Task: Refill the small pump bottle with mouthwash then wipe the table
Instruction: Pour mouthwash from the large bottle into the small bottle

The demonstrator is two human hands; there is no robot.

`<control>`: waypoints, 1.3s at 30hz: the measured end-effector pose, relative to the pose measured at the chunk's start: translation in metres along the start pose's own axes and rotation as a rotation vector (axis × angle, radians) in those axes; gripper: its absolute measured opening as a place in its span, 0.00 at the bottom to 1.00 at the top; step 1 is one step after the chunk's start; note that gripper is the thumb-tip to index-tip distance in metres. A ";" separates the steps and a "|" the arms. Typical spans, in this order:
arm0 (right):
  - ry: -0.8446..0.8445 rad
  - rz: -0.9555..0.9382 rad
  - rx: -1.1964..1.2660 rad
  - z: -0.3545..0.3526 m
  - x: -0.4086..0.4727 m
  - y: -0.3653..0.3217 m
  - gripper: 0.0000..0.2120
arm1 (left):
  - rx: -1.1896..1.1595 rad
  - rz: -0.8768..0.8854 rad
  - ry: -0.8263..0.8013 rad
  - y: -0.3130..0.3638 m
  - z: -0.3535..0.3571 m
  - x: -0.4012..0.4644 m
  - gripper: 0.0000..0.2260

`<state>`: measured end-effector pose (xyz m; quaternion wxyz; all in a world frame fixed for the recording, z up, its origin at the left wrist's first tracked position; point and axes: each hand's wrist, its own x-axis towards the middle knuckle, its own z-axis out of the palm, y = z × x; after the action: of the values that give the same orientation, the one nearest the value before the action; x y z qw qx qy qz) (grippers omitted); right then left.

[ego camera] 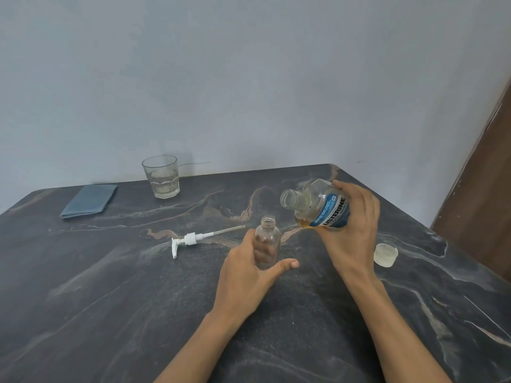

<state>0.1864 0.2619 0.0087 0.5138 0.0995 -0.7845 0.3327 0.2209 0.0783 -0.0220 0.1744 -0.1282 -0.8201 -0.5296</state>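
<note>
Tilting the mouthwash bottle (320,207) w/ your right hand (356,225), fingers wrapped round it, open neck aimed left, above the small bottle (267,239). Small bottle stands upright, uncapped, on the table (110,299); left hand (249,275) cups it, fingers curled behind, thumb out. Pump (193,240) lies left; cap (385,254) right; cloth (90,200) far left.

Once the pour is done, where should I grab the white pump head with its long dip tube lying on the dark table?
Probably best to pinch the white pump head at its ribbed collar from above: it lies flat on the dark marble-patterned table, spout left and thin tube right, and the collar is its thickest, stiffest part.
</note>
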 end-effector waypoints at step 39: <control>-0.049 -0.139 -0.122 -0.008 0.008 -0.018 0.32 | -0.003 -0.037 -0.043 0.003 -0.002 0.001 0.30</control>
<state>0.1978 0.2550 0.0253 0.5213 0.1302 -0.8069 0.2453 0.2221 0.0778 -0.0182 0.1464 -0.1246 -0.8251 -0.5313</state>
